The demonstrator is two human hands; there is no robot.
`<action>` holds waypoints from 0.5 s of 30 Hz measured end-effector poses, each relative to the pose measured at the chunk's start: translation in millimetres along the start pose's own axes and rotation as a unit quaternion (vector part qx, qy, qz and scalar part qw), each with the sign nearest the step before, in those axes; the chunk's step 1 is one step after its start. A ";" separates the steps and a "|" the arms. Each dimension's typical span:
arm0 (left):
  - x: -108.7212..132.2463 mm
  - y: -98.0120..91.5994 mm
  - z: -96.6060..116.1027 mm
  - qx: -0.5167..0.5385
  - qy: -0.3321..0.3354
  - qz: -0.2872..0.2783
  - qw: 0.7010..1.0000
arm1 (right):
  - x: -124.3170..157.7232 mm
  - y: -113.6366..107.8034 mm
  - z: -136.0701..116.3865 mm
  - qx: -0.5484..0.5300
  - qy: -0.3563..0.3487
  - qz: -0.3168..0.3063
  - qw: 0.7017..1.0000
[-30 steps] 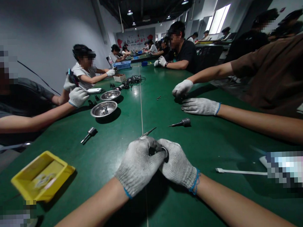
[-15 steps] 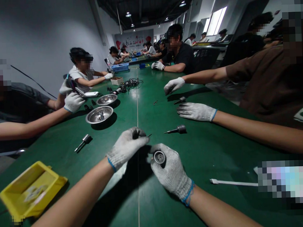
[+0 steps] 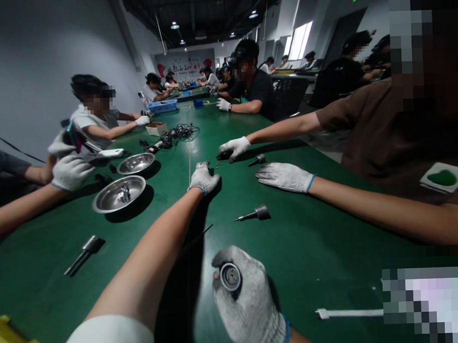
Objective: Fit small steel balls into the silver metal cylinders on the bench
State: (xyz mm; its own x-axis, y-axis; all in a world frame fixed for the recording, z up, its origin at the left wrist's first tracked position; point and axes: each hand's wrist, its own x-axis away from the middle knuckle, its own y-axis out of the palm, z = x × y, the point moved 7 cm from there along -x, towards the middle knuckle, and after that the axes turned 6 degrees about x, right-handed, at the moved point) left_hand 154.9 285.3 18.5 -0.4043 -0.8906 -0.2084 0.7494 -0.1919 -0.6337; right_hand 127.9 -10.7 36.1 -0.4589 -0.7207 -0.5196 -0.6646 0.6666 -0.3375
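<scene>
The right hand grips a round metal part over the green counter. The left hand seems to be reaching for tiny bits; whether its fingers are open can't be told. Bits so small likely need a gentle pinch.

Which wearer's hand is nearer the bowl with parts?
Left. The left hand is right of the bowl, apart; the right hand, holding a round piece, is farther right, closer to camera.

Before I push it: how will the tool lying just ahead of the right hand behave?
The tool probably rolls in a curve: it lies on its side, with a round head wider than its stem. Likely head-heavy, since the bulk sits at that end. Looks stiff: surfaces appear metallic.
</scene>
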 end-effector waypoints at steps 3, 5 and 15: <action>-19.1 3.4 -3.5 0.006 0.003 0.004 1.000 | -1.2 -1.1 -2.1 -0.001 0.013 -0.003 1.000; -24.3 0.1 -9.0 0.018 0.001 0.005 1.000 | -1.0 -1.5 -1.8 -0.007 0.025 -0.006 1.000; -48.0 28.6 3.8 0.087 0.020 -0.022 0.996 | 4.3 -0.5 1.9 0.007 0.025 0.024 0.999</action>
State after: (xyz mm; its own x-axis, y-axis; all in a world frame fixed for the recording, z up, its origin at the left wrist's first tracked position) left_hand 197.7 321.0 13.1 -0.4568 -0.8633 -0.2144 0.8081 -0.3020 -0.5058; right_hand 127.4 -13.8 32.5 -0.5182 -0.6966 -0.4962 -0.6338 0.7024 -0.3240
